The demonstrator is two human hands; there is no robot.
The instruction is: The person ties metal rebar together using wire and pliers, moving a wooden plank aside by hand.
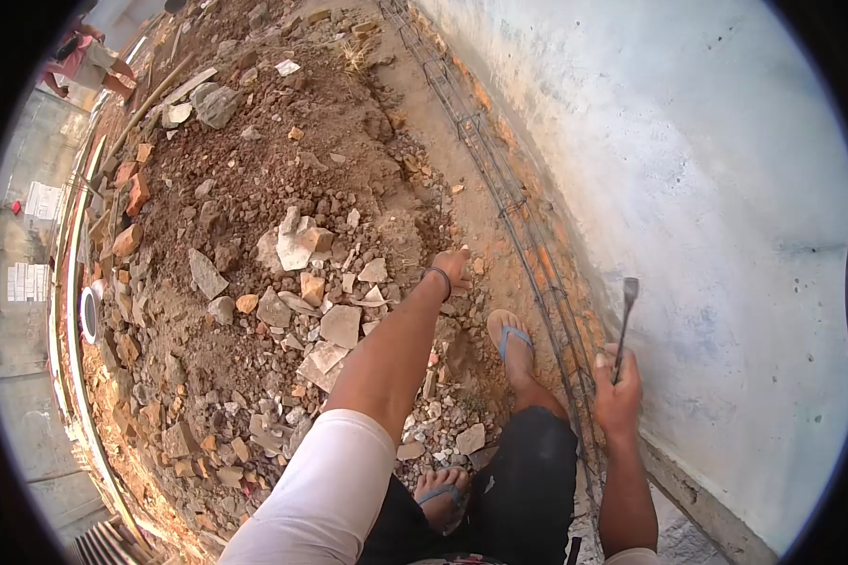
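Two hands: the right hand (618, 391) has its grip closed around a metal tool (627, 311); the left hand (454, 269) is ahead and to the left of it, low over the ground, and I cannot tell how open its grip is or if it has something.
Metal tool: it stands up out of the right grip, with the flat, wider end above the fingers.
Handling: in my judgement, a firm wrist and a closed thumb are good here, and the flat end should be kept away from the wall and the left arm.
Steel frame: the long frame of tied bars (513, 201) passes just to the left of the right grip; its bars could catch the tool, so a small, slow swing seems wiser.
Feet: the sandals (507, 341) give little protection among sharp pieces, so each step needs care.
Ground: brown soil with rubble (340, 325) spreads to the left of both grips.
Wall: a pale, stained wall (688, 188) rises to the right of the right grip.
Far side: another person (96, 58) is far ahead and left of the grips.
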